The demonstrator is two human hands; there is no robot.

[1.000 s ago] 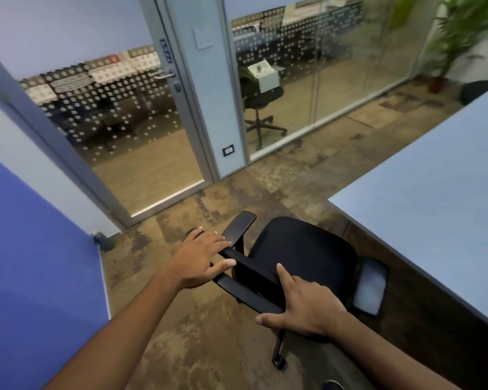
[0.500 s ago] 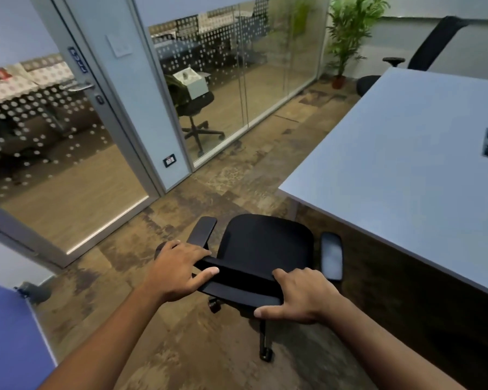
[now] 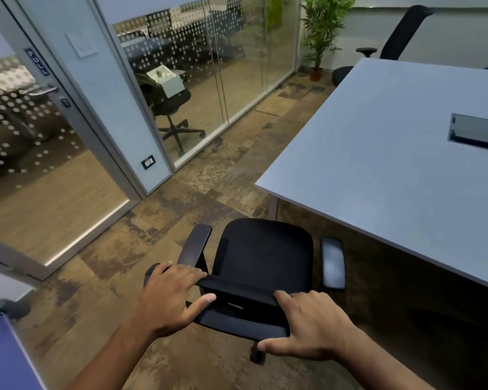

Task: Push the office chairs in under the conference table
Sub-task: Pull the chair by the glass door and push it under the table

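Note:
A black office chair with two armrests stands on the floor right in front of me, its seat just short of the near corner of the grey conference table. My left hand grips the left end of the chair's backrest top. My right hand grips the right end of the same backrest. The chair's right armrest lies close to the table's edge. A second black office chair stands at the table's far side, its seat partly hidden by the tabletop.
A glass wall and a glass door run along the left. Behind the glass stands another chair carrying a white box. A potted plant stands in the far corner. A cable hatch sits in the tabletop. A blue panel is at bottom left.
The view has swung right, bringing more of the table and the far chair in. The held chair has turned with me, and its seat now points towards the table's corner.

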